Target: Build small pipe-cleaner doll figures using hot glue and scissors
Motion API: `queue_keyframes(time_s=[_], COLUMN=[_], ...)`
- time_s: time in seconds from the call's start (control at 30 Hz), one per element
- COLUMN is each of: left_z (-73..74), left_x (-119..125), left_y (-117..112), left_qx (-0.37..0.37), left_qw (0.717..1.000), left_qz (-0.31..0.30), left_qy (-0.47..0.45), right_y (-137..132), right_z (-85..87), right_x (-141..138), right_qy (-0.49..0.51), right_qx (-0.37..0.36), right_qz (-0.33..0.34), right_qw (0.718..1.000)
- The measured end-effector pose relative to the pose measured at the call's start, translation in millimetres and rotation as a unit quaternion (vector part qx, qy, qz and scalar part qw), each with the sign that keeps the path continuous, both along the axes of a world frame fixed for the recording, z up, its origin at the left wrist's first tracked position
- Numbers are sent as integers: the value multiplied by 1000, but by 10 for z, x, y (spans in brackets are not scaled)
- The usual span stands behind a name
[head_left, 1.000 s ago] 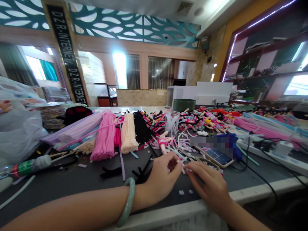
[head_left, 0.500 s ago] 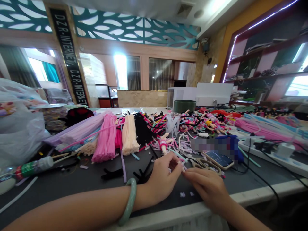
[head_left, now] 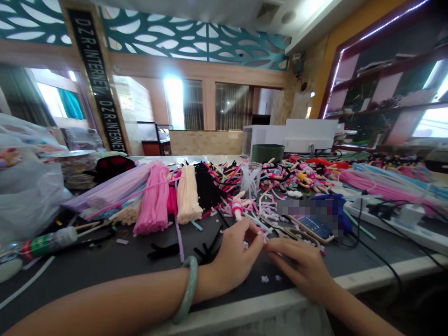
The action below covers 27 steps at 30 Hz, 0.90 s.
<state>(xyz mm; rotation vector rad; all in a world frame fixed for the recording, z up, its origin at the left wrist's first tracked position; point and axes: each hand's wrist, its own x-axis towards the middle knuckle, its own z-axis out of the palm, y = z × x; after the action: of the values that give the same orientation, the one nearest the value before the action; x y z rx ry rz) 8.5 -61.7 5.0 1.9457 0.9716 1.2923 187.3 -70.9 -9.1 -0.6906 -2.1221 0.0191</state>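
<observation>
My left hand (head_left: 238,254), with a green bangle (head_left: 189,289) on its wrist, is closed in a pinch on a short pale lilac fuzzy stem piece (head_left: 264,237). From the other side, the fingertips of my right hand (head_left: 303,266) are pressed together at the same piece, mostly covering it. Just beyond my left fingers lies a small pink and cream pipe-cleaner doll (head_left: 238,208). Scissors (head_left: 301,234) rest behind my right hand. Two tiny lilac scraps (head_left: 265,279) lie on the dark table mat below my hands.
Bundles of pink (head_left: 152,200) and cream pipe cleaners (head_left: 188,193) stand left of centre. A plastic bottle (head_left: 49,243) lies far left. At right are a phone (head_left: 311,227), a power strip (head_left: 395,228) and cables. Many small dolls (head_left: 301,175) are heaped behind.
My right hand has shifted slightly up and left, its fingertips closer to my left fingers. My left hand keeps its pinch. The whole view has tilted a little.
</observation>
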Motion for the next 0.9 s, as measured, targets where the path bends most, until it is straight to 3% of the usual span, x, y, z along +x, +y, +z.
queue_keyframes(time_s=[0.57,0.9], left_z=[1,-20], left_x=[10,10], left_y=[-24,2], left_qx=[-2,-19], left_qw=[1000,1000], left_qz=[-26,-22], left_qy=[-6,-10], right_y=[17,29], right_z=[30,-6], right_x=[-9,-15], right_qy=[45,41], right_qx=[-15,-67], right_qz=[1,-43], right_qw=[999,996])
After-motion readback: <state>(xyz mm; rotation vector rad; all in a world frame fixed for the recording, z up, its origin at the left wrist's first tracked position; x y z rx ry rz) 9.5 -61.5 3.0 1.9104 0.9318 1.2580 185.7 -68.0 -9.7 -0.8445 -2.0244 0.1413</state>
